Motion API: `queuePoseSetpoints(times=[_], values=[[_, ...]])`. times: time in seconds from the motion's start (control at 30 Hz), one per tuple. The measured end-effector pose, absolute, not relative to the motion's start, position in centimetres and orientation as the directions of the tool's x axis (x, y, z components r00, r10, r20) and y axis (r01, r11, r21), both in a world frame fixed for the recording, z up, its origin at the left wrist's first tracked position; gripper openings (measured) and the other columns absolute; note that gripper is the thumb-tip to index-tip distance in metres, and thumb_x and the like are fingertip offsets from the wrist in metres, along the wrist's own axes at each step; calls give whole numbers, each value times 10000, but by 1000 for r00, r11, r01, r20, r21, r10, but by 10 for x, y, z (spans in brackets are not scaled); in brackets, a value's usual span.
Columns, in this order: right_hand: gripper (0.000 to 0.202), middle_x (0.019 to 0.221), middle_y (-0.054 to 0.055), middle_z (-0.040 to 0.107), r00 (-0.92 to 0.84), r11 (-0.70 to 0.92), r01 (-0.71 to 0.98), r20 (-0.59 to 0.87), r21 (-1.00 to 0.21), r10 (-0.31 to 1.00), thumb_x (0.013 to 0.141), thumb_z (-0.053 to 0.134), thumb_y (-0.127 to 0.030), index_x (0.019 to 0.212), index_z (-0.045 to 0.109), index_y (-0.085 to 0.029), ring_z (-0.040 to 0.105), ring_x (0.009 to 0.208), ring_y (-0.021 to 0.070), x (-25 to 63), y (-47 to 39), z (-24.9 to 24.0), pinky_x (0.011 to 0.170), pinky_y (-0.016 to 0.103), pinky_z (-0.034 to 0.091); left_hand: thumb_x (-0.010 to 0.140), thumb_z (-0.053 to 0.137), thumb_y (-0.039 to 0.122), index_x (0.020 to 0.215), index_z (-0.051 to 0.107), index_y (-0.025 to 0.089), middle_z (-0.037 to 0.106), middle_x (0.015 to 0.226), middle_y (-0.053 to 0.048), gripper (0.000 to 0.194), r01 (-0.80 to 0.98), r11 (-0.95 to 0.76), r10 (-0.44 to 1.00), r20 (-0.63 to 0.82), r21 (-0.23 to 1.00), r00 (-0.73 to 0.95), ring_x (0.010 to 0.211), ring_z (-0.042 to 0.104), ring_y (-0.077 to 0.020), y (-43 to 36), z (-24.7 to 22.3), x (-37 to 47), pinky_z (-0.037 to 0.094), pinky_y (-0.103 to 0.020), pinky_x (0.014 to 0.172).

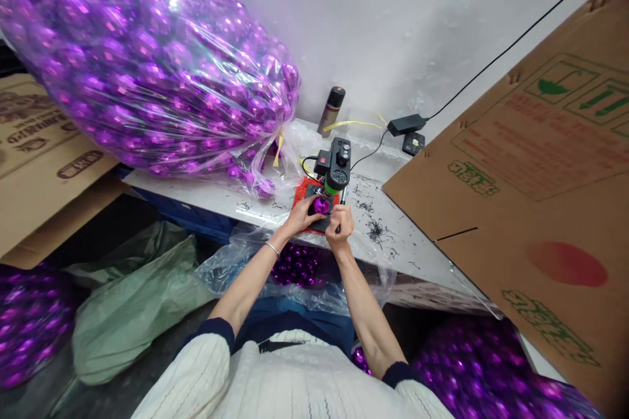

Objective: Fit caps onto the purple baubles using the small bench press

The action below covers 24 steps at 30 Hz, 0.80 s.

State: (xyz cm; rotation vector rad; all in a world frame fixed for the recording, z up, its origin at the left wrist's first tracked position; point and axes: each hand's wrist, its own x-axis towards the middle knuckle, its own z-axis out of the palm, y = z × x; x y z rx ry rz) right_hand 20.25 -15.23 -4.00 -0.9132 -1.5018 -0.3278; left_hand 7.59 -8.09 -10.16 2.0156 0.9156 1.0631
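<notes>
At the white workbench (pixel 211 200), the left hand (pixel 299 216) grasps a purple bauble (pixel 322 205) beneath a black press (pixel 339 160); the right hand (pixel 340 222) grips a lever (pixel 343 196).

The left hand (pixel 301 215) pinches a purple ball (pixel 321 205) at the near end of the black machine (pixel 339 163), the right hand (pixel 341 225) clenching a handle (pixel 343 196) beside it! Left of the machine bulges a bag of purple balls (pixel 162 78); behind it, a can (pixel 331 110); to its right, black scraps (pixel 376 230).
</notes>
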Motion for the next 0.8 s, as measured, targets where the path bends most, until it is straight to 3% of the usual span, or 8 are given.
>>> queuePoseSetpoints(times=[0.17,0.3,0.4,0.53,0.63,0.73,0.8], values=[[303,665,0,509,153,622,701,926,-348,346,984,360,-200,702,470,-224,503,603,136,200,-155,-17,574,291,406,807,785,439,1388,532,173,650,1319,-157,687,286,-532,821,402,797,406,1208,625,-316,-82,-103,78,492,-489,1041],[379,629,-19,477,323,519,625,799,-583,507,1012,382,-258,636,417,-228,508,612,127,197,-158,28,628,295,409,789,805,442,1382,528,169,649,1315,-168,709,283,-558,811,441,780,384,1216,629,-323,-84,-100,79,502,-502,1040],[408,617,-27,468,346,468,598,736,-651,582,1016,398,-305,616,411,-229,501,611,122,195,-162,47,650,294,415,819,773,463,1400,503,178,643,1319,-171,701,304,-611,789,531,731,308,1241,624,-317,-107,-98,70,504,-516,1054],[384,633,-24,475,320,510,598,767,-619,555,1010,407,-271,628,423,-227,513,633,126,193,-166,36,642,294,407,833,734,522,1437,467,198,637,1332,-170,736,340,-720,692,586,605,422,1277,613,-312,-176,-119,47,513,-509,1077],[355,659,-14,504,289,543,609,800,-578,526,1000,413,-217,647,441,-225,540,669,133,193,-168,22,663,298,420,796,773,510,1398,511,219,658,1302,-158,718,438,-682,719,428,585,549,1194,675,-310,-227,-151,37,595,-445,981],[333,678,-5,533,262,556,625,818,-548,512,992,416,-185,664,460,-222,546,671,135,194,-169,16,660,302,422,814,775,457,1360,543,211,670,1277,-158,642,561,-579,810,338,591,479,1114,717,-311,-246,-167,36,644,-398,861],[325,683,-4,544,240,557,639,826,-531,511,986,416,-173,669,470,-220,548,670,135,196,-169,14,652,298,420,894,704,397,1320,569,201,705,1205,-129,488,516,-621,784,456,590,421,1090,728,-271,-234,-156,36,639,-366,876]])
